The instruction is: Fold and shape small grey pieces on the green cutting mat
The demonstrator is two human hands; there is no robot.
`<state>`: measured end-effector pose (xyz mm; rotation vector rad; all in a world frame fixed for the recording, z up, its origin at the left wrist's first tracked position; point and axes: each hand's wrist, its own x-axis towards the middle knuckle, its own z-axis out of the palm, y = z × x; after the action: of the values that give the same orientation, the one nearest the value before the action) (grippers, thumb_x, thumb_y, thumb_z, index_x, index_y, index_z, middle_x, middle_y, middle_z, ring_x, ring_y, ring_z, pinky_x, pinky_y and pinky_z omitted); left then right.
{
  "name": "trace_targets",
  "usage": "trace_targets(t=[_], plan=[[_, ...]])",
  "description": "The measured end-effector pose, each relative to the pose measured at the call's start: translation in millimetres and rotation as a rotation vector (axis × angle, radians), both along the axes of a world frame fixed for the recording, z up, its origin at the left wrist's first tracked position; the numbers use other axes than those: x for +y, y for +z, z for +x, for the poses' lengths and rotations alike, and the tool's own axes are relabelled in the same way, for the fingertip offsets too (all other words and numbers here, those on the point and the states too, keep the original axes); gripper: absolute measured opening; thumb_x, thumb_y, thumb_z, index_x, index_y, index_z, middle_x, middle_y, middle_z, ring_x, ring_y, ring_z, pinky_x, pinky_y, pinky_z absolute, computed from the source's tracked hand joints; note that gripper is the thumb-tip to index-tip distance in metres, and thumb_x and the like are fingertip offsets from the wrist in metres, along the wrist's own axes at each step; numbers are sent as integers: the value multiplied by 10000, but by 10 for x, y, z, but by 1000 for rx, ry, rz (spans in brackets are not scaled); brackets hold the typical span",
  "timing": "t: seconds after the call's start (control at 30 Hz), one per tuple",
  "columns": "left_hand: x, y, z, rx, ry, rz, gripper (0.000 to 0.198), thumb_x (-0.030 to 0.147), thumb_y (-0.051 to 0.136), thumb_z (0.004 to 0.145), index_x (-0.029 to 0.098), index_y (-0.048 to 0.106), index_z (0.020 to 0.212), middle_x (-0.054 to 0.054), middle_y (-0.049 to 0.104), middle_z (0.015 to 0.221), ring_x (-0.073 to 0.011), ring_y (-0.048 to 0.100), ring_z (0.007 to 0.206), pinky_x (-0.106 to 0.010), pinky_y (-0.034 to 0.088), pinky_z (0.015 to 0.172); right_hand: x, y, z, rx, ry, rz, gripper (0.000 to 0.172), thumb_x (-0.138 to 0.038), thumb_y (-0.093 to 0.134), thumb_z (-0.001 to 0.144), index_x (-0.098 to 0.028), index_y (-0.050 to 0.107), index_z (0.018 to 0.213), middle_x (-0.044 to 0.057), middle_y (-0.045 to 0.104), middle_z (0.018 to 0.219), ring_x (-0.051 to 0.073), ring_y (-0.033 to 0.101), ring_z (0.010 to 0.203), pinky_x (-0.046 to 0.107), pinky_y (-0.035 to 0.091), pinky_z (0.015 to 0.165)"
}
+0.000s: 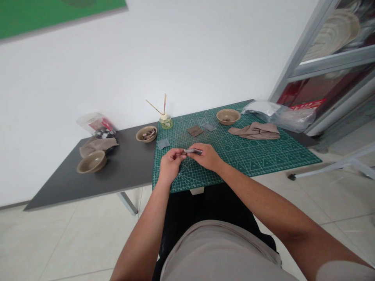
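My right hand (208,157) is closed on a thin folded grey sheet (195,151), perhaps sandpaper, low over the green cutting mat (243,156). My left hand (170,164) meets it fingertip to fingertip in a pinch. Something small sits between the left fingers, too small and hidden to name. Just beyond my left hand lies a square grey sheet (163,143). Farther back on the mat are a brown square sheet (195,130) and another grey sheet (208,126). Dusty marks show on the mat near the brown sheet.
A bowl with small dark pieces (146,134) stands left of a reed diffuser bottle (166,121). Another bowl (228,116), a crumpled brown cloth (256,131) and plastic bags (278,113) are at right. Far left are a bowl (92,162), cloth (98,146) and tipped plastic tub (95,124).
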<state>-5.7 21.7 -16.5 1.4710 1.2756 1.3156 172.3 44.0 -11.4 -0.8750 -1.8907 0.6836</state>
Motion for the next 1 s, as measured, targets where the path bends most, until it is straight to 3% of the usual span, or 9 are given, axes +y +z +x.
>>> trace_targets(t=[0.2,0.6,1.0], plan=[[-11,23,18,40,4,2,169,257,729,686,192,713,842,4,686,760,-143,591,701,-271,452,697,-5,11,-6,46,13,15,47,-217,667,856,-209,712,869,15,721,850,163,655,793,283,475,740],[-27,60,23,90,22,26,138,247,713,694,197,717,823,-6,679,791,-148,582,722,-278,453,713,-1,-7,-8,11,15,24,92,-158,667,821,-192,703,899,33,728,893,175,669,838,305,497,790],[-3,-12,-11,25,0,19,166,263,730,709,209,737,866,-5,692,816,-151,601,753,-282,457,745,2,18,16,32,28,-57,82,-258,679,838,-206,705,896,15,724,878,172,658,826,297,483,778]])
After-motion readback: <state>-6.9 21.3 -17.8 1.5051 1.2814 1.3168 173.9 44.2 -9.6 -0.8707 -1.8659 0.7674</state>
